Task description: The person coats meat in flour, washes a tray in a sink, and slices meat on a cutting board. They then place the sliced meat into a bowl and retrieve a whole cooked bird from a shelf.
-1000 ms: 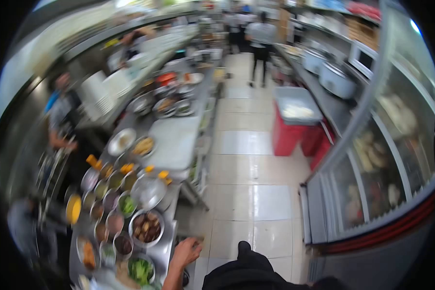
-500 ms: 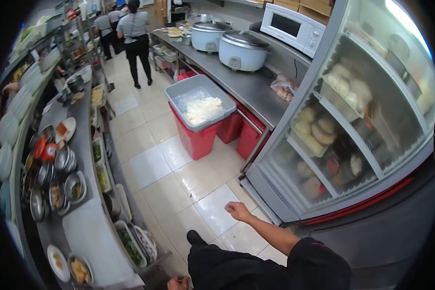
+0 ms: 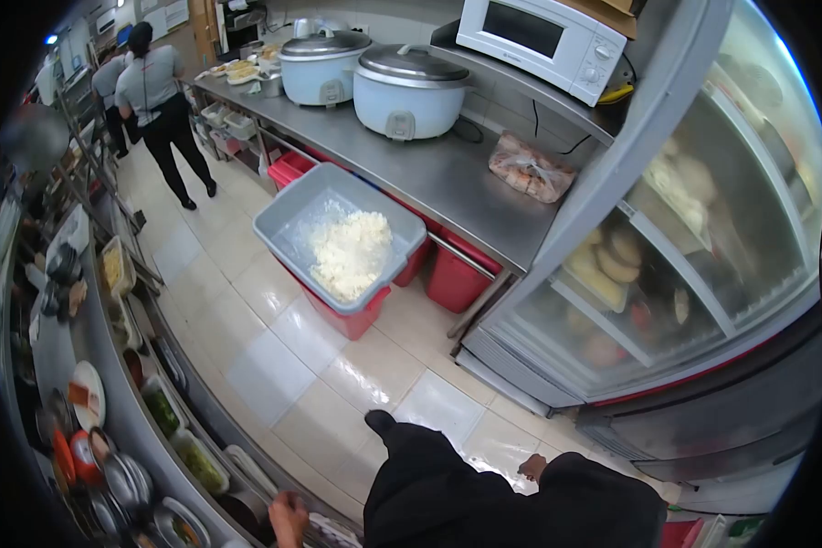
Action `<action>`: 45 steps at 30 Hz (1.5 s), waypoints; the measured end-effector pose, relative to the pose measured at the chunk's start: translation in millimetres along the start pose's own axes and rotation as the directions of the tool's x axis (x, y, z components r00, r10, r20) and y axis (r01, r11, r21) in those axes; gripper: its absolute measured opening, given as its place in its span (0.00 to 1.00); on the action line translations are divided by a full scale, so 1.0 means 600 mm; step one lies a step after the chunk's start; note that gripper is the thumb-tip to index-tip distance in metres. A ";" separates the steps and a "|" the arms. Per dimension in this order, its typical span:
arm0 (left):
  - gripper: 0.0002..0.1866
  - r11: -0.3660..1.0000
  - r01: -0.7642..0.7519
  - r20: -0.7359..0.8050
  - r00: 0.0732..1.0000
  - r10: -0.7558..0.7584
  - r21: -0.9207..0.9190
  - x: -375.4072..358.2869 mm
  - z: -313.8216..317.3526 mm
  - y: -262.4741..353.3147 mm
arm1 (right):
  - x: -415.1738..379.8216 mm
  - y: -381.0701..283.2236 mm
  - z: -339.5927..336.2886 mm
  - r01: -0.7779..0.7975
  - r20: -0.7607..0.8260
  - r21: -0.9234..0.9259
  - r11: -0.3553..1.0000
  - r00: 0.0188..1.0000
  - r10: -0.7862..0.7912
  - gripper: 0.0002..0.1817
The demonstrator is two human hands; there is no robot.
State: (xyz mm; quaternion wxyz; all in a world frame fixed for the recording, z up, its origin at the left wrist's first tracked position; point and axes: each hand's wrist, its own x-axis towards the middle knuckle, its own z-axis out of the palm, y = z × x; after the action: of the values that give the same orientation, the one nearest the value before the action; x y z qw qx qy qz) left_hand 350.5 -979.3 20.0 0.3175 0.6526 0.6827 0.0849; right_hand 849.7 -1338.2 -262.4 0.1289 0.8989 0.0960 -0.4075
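Note:
My left hand [image 3: 289, 519] is low in the view, beside the edge of the left counter and its lower containers. Its fingers are curled, and what they hold, if anything, cannot be made out. My right hand [image 3: 532, 468] hangs near my dark clothing over the tiled floor, small and partly hidden, its fingers curled. Ahead, a grey tub [image 3: 279, 219] with a white crumbly mass [image 3: 352, 254] inside rests on a red bin [image 3: 342, 320]. Neither hand touches the tub.
A steel table [image 3: 447, 173] bears two large cookers [image 3: 409, 96] and a bagged item [image 3: 532, 167]. A glass-door fridge [image 3: 557, 352] stands at the right. Bowls and plates line the left counter [image 3: 50, 338]. A person [image 3: 155, 91] stands at the back left.
The tub, cookers and table appear closer and further left. My right hand has dropped lower and closer to my body. My left hand shows more, further left.

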 end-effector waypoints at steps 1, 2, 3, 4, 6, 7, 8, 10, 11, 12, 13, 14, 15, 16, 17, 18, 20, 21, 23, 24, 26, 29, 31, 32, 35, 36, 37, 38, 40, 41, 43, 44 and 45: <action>0.11 0.999 0.002 0.011 1.000 -0.002 0.046 0.025 0.001 -0.012 | -0.002 -0.058 -0.016 0.004 0.001 0.018 1.000 1.000 -0.005 0.17; 0.11 0.999 0.005 0.043 0.999 -0.007 0.046 0.046 0.013 -0.038 | -0.012 -0.130 -0.033 0.107 0.024 -0.044 0.993 0.994 -0.106 0.16; 0.12 0.999 0.012 0.078 0.997 -0.016 0.045 0.065 0.022 -0.056 | -0.018 -0.193 -0.042 0.207 0.052 -0.107 0.972 0.978 -0.202 0.15; 0.13 0.998 0.054 0.129 0.990 -0.055 0.012 0.066 0.010 -0.034 | -0.008 -0.265 -0.055 0.593 0.126 -0.465 0.657 0.779 -0.614 0.14; 0.13 0.994 0.103 0.180 0.979 -0.098 -0.019 0.081 -0.001 -0.010 | 0.006 -0.458 -0.090 0.589 0.061 -0.441 0.677 0.772 -0.632 0.14; 0.13 0.990 0.134 0.191 0.974 -0.125 -0.038 0.090 0.001 -0.014 | -0.021 -0.562 -0.135 0.597 0.097 -0.433 0.676 0.776 -0.623 0.13; 0.13 0.982 0.177 0.202 0.966 -0.161 -0.061 0.091 -0.006 -0.007 | -0.026 -0.652 -0.155 0.689 0.080 -0.475 0.548 0.653 -0.753 0.16; 0.12 0.984 0.177 0.176 0.969 -0.175 0.001 0.108 -0.034 0.021 | -0.118 -0.808 -0.232 0.758 -0.118 -0.263 0.597 0.589 -0.799 0.16; 0.10 0.987 0.123 0.083 0.990 -0.115 -0.103 0.131 -0.030 0.013 | -0.125 -0.878 -0.255 0.803 -0.150 -0.066 0.592 0.579 -0.801 0.15; 0.11 0.970 0.209 0.063 0.977 -0.202 -0.128 0.140 -0.031 -0.002 | -0.136 -0.950 -0.247 0.826 -0.134 0.120 0.551 0.564 -0.815 0.14; 0.13 0.950 0.306 0.105 0.949 -0.298 -0.065 0.151 -0.053 0.008 | -0.093 -1.022 -0.215 0.907 -0.225 0.078 0.414 0.420 -0.879 0.15; 0.14 0.953 0.259 0.019 0.966 -0.259 -0.157 0.154 -0.050 -0.014 | -0.119 -1.078 -0.225 0.936 -0.205 0.065 0.346 0.352 -0.913 0.13; 0.13 0.928 0.325 0.002 0.944 -0.330 -0.182 0.158 -0.078 -0.003 | -0.184 -1.128 -0.240 0.938 -0.166 0.230 0.259 0.300 -0.940 0.11; 0.13 0.925 0.311 -0.058 0.942 -0.331 -0.220 0.163 -0.089 -0.014 | -0.252 -1.164 -0.254 0.904 -0.093 0.293 0.311 0.350 -0.932 0.08; 0.14 0.895 0.387 -0.014 0.917 -0.399 -0.221 0.171 -0.121 -0.008 | -0.281 -1.199 -0.240 0.913 -0.086 0.322 0.250 0.291 -0.953 0.08; 0.14 0.876 0.398 -0.008 0.909 -0.416 -0.273 0.175 -0.133 -0.012 | -0.342 -1.206 -0.238 0.865 0.009 0.406 0.294 0.318 -0.948 0.08; 0.14 0.843 0.419 0.003 0.896 -0.444 -0.337 0.196 -0.157 -0.028 | -0.408 -1.231 -0.216 0.810 0.122 0.462 0.361 0.345 -0.930 0.09; 0.14 0.842 0.386 -0.038 0.902 -0.431 -0.376 0.210 -0.167 -0.037 | -0.418 -1.239 -0.199 0.804 0.145 0.470 0.363 0.336 -0.931 0.10; 0.14 0.838 0.340 -0.100 0.903 -0.417 -0.427 0.243 -0.193 -0.074 | -0.449 -1.275 -0.167 0.813 0.161 0.469 0.346 0.307 -0.938 0.11; 0.13 0.829 0.315 -0.128 0.901 -0.414 -0.462 0.259 -0.204 -0.092 | -0.472 -1.292 -0.149 0.858 0.173 0.419 0.298 0.247 -0.953 0.12; 0.13 0.799 0.297 -0.159 0.887 -0.433 -0.523 0.289 -0.229 -0.115 | -0.549 -1.320 -0.133 0.943 0.203 0.282 0.175 0.119 -0.972 0.16; 0.12 0.816 0.309 -0.197 0.872 -0.448 -0.488 0.325 -0.280 -0.138 | -0.701 -1.390 -0.117 0.983 0.251 -0.018 -0.184 -0.173 -0.952 0.22; 0.12 0.780 0.277 -0.193 0.873 -0.449 -0.561 0.351 -0.305 -0.150 | -0.781 -1.467 -0.084 0.886 0.308 -0.035 -0.462 -0.430 -0.848 0.28; 0.12 0.767 0.287 -0.200 0.859 -0.471 -0.574 0.361 -0.318 -0.154 | -0.830 -1.503 -0.062 0.807 0.318 -0.031 -0.590 -0.552 -0.771 0.30; 0.13 0.771 0.298 -0.286 0.805 -0.520 -0.563 0.378 -0.347 -0.157 | -1.003 -1.622 0.032 0.485 0.383 0.023 -0.874 -0.812 -0.440 0.36; 0.12 0.730 0.335 -0.274 0.770 -0.577 -0.595 0.381 -0.355 -0.154 | -1.064 -1.656 0.066 0.355 0.446 0.010 -0.935 -0.839 -0.313 0.36; 0.12 0.689 0.369 -0.268 0.727 -0.632 -0.623 0.382 -0.365 -0.153 | -1.126 -1.690 0.107 0.207 0.494 0.013 -0.978 -0.852 -0.174 0.35; 0.12 0.663 0.391 -0.275 0.689 -0.671 -0.639 0.379 -0.373 -0.151 | -1.175 -1.725 0.152 -0.020 0.509 -0.035 -0.999 -0.861 0.000 0.35; 0.11 0.607 0.438 -0.297 0.590 -0.751 -0.663 0.373 -0.377 -0.143 | -1.241 -1.795 0.241 -0.255 0.519 -0.068 -0.965 -0.835 0.184 0.36; 0.11 0.598 0.440 -0.298 0.579 -0.759 -0.670 0.371 -0.374 -0.137 | -1.259 -1.831 0.285 -0.486 0.594 -0.098 -0.868 -0.728 0.341 0.34; 0.11 0.464 0.462 -0.335 0.336 -0.881 -0.756 0.364 -0.361 -0.129 | -1.297 -1.863 0.316 -0.692 0.671 -0.112 -0.713 -0.582 0.459 0.32; 0.11 0.466 0.455 -0.337 0.337 -0.879 -0.759 0.361 -0.357 -0.126 | -1.321 -1.856 0.317 -0.697 0.809 -0.033 -0.716 -0.440 0.390 0.29; 0.10 0.351 0.445 -0.273 0.232 -0.934 -0.824 0.358 -0.352 -0.120 | -1.337 -1.857 0.319 -0.687 0.910 0.045 -0.725 -0.271 0.313 0.26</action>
State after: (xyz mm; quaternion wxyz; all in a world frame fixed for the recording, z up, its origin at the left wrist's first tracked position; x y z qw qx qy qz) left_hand 186.5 -723.0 78.3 0.2022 0.0123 0.9032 0.3785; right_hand -116.3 -394.9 52.9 -0.0838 0.3554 -0.8981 -0.2450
